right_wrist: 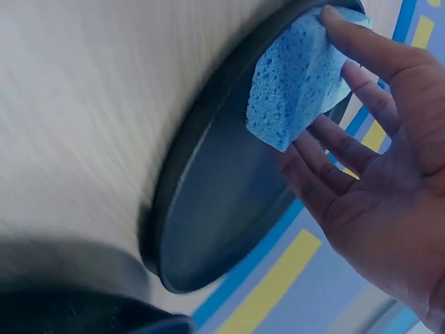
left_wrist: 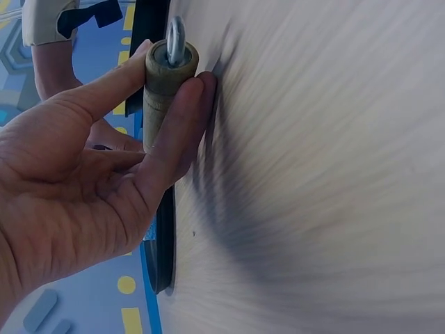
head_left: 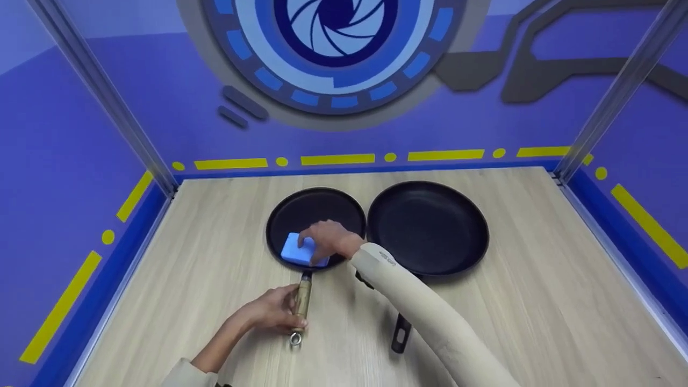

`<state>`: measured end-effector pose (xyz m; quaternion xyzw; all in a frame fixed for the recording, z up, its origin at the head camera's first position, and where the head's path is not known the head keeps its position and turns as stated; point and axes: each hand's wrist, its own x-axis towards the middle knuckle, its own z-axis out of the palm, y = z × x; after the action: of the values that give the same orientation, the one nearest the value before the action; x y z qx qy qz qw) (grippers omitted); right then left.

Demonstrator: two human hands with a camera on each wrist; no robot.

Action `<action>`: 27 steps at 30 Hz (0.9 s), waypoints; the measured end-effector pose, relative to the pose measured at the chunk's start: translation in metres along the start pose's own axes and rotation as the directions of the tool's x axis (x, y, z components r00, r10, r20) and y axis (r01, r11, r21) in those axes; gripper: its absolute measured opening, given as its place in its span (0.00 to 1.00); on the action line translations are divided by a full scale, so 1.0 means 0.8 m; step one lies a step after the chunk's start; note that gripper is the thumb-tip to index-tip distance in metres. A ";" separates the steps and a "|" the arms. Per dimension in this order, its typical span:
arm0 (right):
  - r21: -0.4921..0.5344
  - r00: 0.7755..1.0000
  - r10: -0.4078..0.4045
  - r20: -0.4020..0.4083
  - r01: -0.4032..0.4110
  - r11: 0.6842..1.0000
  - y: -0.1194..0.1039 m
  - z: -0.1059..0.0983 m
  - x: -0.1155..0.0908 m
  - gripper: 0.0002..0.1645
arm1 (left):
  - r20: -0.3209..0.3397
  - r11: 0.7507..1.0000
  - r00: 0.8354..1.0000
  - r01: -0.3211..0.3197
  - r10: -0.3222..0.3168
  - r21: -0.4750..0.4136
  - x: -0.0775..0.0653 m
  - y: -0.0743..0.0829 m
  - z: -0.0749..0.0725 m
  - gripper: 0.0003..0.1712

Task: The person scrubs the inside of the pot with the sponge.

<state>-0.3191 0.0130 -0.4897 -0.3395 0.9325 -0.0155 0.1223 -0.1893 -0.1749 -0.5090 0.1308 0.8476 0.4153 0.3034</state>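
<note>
A shallow black pan (head_left: 317, 207) lies on the table, its wooden handle (head_left: 303, 302) pointing toward me. My left hand (head_left: 270, 310) grips that handle between thumb and fingers, close to the metal ring (left_wrist: 176, 43) at its end. In the right wrist view, my right hand (right_wrist: 396, 149) holds a porous blue sponge (right_wrist: 288, 83) by its sides. The sponge is over the near part of the pan, by the rim; whether its underside touches the pan is hard to see.
To the right stands a larger, deeper black frying pan (head_left: 427, 228), its black handle (head_left: 401, 334) partly hidden under my right forearm. The light wood table (head_left: 537, 301) is enclosed by blue panels with metal corner posts (head_left: 113, 102).
</note>
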 end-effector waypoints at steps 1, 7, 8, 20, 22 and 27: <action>0.004 1.000 -0.003 -0.004 0.003 1.000 0.001 -0.001 0.004 0.31 | -0.008 1.000 1.000 -0.002 0.002 0.014 0.000 -0.001 -0.002 0.53; 0.024 0.997 -0.004 -0.079 0.006 1.000 0.000 0.002 0.023 0.29 | -0.026 0.999 0.999 -0.038 0.038 -0.005 0.003 -0.004 -0.005 0.53; 0.044 0.995 -0.010 -0.100 0.015 0.999 -0.001 0.004 0.026 0.29 | -0.026 0.999 0.999 -0.044 0.043 -0.011 0.002 -0.004 -0.004 0.53; 0.054 0.984 0.060 -0.169 -0.052 0.997 0.008 0.014 0.070 0.27 | -0.034 0.997 0.997 -0.075 0.075 -0.005 0.000 -0.005 0.018 0.50; 0.032 0.974 0.090 -0.205 -0.086 0.996 0.016 0.013 0.078 0.25 | -0.035 0.997 0.996 -0.076 0.076 -0.005 0.000 -0.005 0.014 0.49; 0.031 0.940 0.204 -0.272 -0.204 0.979 0.037 0.013 0.092 0.24 | -0.023 0.999 0.999 -0.042 0.042 0.006 0.003 -0.005 0.001 0.50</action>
<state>-0.3899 -0.0107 -0.5190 -0.2356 0.9705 -0.0506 -0.0066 -0.1903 -0.1760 -0.5134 0.1445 0.8492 0.4206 0.2847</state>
